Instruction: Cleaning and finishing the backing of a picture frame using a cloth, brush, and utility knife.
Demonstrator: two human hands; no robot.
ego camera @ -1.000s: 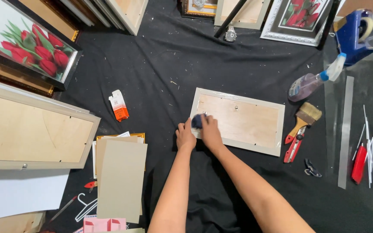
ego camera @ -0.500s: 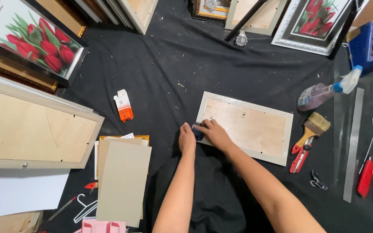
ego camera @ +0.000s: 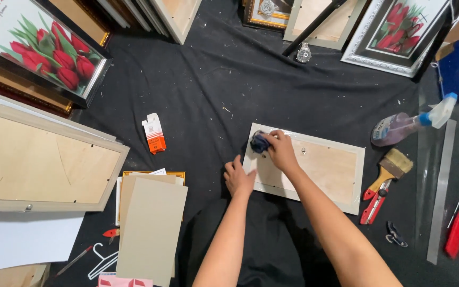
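I see a small orange-and-white box lying on the black floor cloth, left of the picture frame that lies face down. A tulip poster leans at top left. My right hand is closed around a dark blue cloth, pressing it on the frame's upper left corner. My left hand rests flat, fingers loosely spread, at the frame's left edge.

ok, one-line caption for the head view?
Right hand presses a dark cloth on a frame back; left hand steadies its edge.
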